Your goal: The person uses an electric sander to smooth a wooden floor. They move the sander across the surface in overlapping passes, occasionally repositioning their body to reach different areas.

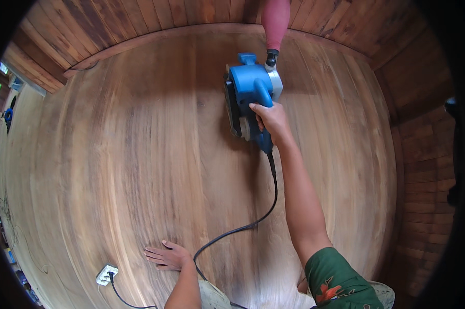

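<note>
A blue belt sander [250, 80] stands on the wooden floor [160, 154], far ahead of me and right of the middle. My right hand [272, 119] is wrapped round its rear handle, with the arm stretched out. From the sander's far right side rises a pink dust bag [276, 26], puffed out. Its black power cord [248, 226] leaves the handle and curves back toward me. My left hand [169, 255] lies flat on the boards near me, fingers spread, holding nothing.
Left of my left hand sits a white socket strip [107, 274] with a black plug in it. Plank walls [139, 15] close off the far side and the right [423, 170]. A darker floor patch lies beyond the sander. Loose thin wire [11, 221] and small items line the left edge.
</note>
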Demonstrator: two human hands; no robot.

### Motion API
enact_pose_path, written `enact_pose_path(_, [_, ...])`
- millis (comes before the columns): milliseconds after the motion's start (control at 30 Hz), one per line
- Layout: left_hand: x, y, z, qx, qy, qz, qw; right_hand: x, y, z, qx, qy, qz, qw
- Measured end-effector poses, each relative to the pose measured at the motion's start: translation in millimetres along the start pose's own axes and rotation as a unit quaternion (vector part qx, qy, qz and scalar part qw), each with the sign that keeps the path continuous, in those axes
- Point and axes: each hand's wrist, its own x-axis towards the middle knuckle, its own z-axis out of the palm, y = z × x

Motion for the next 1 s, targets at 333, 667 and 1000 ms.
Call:
enact_pose_path(333, [5.4, -7.5, 20.3, -0.002, 0.018, 0.002, 1.0, 97.6, -22.4, 43.8, 0.034, 0.004, -0.045, 0.998])
enact_pose_path(667, [7.3, -7.9, 25.0, -0.01, 0.011, 0.008, 1.0, 115.6, -34.7, 46.1, 0.02, 0.018, -0.042, 0.999])
enact_pose_path(1000, [4.3, -0.2, 8.9, -0.004, -0.006, 0.007, 1.0, 109.0, -16.0, -1.1, -0.013, 0.032, -0.051, 0.998])
